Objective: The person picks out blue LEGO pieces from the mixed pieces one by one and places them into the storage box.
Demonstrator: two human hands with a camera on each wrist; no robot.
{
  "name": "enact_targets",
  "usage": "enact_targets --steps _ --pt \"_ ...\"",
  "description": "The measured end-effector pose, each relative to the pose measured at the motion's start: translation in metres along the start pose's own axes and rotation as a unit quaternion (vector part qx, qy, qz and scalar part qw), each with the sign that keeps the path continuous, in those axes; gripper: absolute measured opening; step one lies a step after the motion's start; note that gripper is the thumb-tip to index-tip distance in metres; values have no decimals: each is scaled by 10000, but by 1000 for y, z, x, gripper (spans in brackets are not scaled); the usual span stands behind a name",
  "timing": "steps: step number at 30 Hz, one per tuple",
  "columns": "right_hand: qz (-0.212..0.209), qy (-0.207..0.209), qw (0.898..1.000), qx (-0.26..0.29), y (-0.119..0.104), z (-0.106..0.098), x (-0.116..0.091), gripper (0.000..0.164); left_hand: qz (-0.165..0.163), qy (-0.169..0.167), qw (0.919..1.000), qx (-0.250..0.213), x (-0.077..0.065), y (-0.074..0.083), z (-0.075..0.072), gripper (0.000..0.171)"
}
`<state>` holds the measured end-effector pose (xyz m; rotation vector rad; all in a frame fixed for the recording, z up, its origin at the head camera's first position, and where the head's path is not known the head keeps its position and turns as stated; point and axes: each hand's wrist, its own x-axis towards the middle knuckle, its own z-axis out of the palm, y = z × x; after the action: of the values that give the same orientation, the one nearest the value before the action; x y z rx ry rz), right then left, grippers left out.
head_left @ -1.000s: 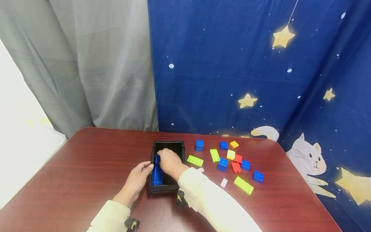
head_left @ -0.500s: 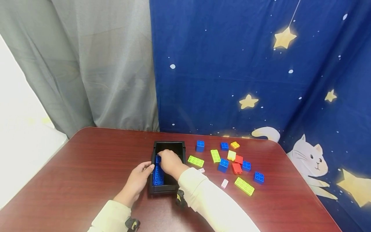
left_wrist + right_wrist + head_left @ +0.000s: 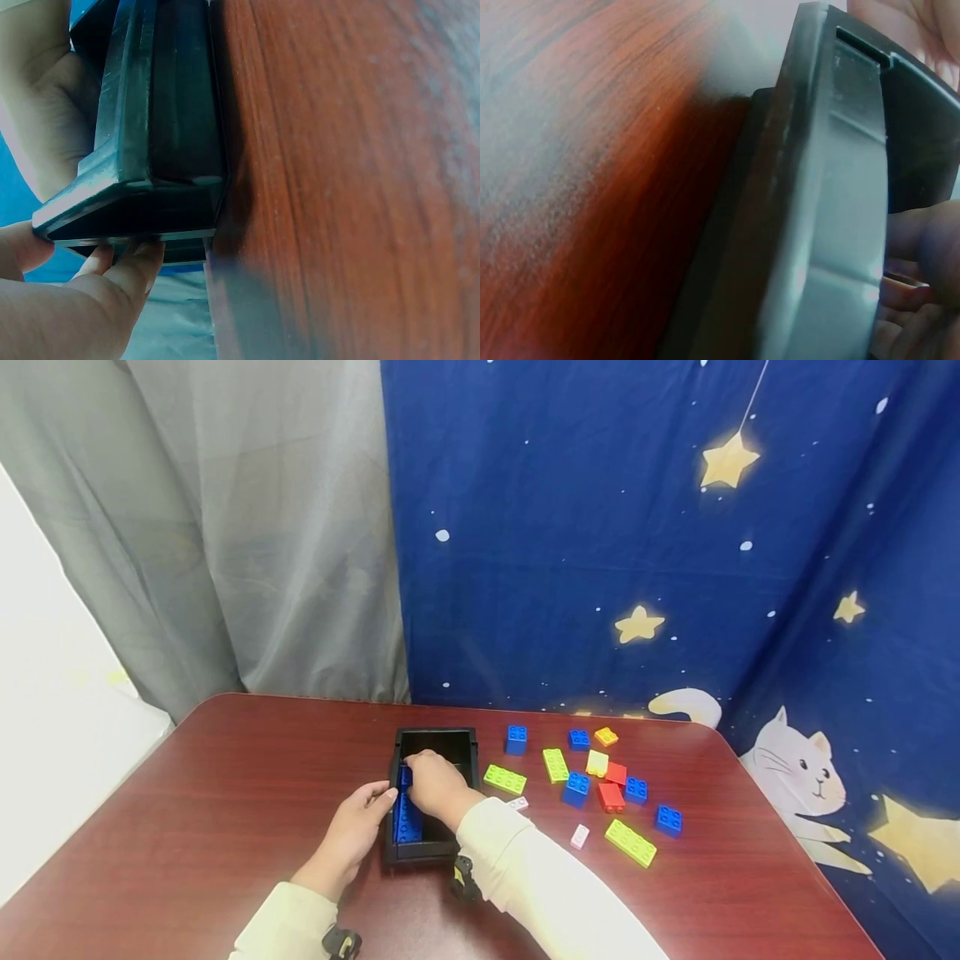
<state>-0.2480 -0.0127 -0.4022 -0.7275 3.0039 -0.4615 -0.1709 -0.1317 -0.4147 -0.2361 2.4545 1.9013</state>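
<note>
A black box (image 3: pixel 423 852) stands on the table, long side pointing away from me. My left hand (image 3: pixel 351 828) grips its left wall; in the left wrist view the thumb is at the rim and the fingers (image 3: pixel 135 274) lie against the outside. My right hand (image 3: pixel 441 785) reaches down inside the box, its curled fingers (image 3: pixel 907 296) partly hidden behind the wall in the right wrist view. At those fingertips, by the left inner wall, it holds a blue building brick (image 3: pixel 406 775). A row of blue studded bricks (image 3: pixel 408 824) runs along that wall toward me.
Loose building bricks lie right of the box: lime (image 3: pixel 506 779), blue (image 3: pixel 576 789), red (image 3: pixel 611 797), pale yellow (image 3: pixel 597 763), orange-yellow (image 3: pixel 606 737) and pale pink (image 3: pixel 580 837). Curtains hang behind the reddish-brown table (image 3: pixel 247 777).
The hands stay almost in place. The right fingers shift slightly over the blue brick inside the box, and the head view moves a little. The loose bricks stay put.
</note>
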Motion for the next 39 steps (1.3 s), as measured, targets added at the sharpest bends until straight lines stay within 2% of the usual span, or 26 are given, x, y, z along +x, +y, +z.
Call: enact_targets --steps 8,15,20,25,33,39 --pt "-82 124 9998 103 1 -8 -8 44 -41 1 10000 -42 0 -2 -1 46" --pt "-315 319 9987 262 2 -22 -31 45 -47 16 10000 7 -1 -4 -2 46" --pt "-589 678 9956 253 5 -32 -51 48 -62 -11 10000 30 0 -4 -2 48" --pt "-835 964 9915 275 15 -37 -68 50 -94 -4 10000 16 0 -4 -1 48" --pt "-783 1158 9887 542 33 -43 -93 48 -82 -7 10000 -25 -1 -3 -1 47" --pt "-756 1523 9846 419 52 -44 -106 48 -21 -31 10000 -8 0 -2 0 48"
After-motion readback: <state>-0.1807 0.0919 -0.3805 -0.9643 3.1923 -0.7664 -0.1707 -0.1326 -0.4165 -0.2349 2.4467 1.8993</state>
